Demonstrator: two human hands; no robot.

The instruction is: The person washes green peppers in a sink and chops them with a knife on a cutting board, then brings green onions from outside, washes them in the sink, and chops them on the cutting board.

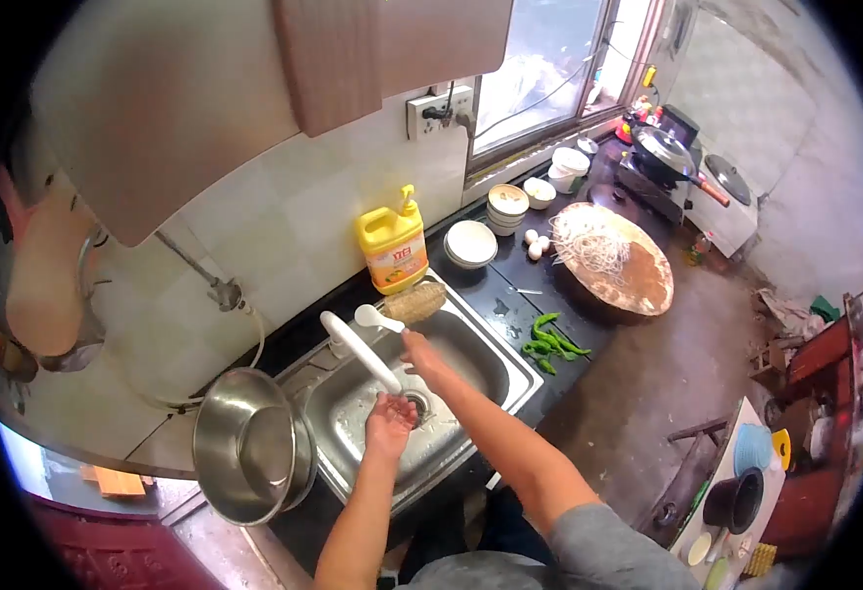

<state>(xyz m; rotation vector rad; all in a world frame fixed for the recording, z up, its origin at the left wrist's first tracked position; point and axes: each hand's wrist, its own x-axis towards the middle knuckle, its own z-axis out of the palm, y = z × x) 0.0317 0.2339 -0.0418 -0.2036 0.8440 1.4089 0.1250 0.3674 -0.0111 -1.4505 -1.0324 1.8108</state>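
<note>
A white faucet [360, 352] arches over the steel sink [471, 359]. My left hand [389, 423] is held under the spout's end, palm turned up, fingers apart and holding nothing. Whether water runs onto it is hard to make out. My right hand [421, 356] is at the end of the faucet handle [380, 318], its fingers closed around the tip. The drain shows partly beside my left hand. On the sink's back rim lies a brown, rough loofah-like scrubber [416, 302], with a yellow pump bottle [393, 248] behind it.
Steel basins [244, 442] stand left of the sink. On the black counter to the right are green peppers [552, 342], stacked bowls [471, 243], eggs [536, 245] and a round board [648, 280] with noodles [589, 244]. Further back is a lidded pan [665, 147].
</note>
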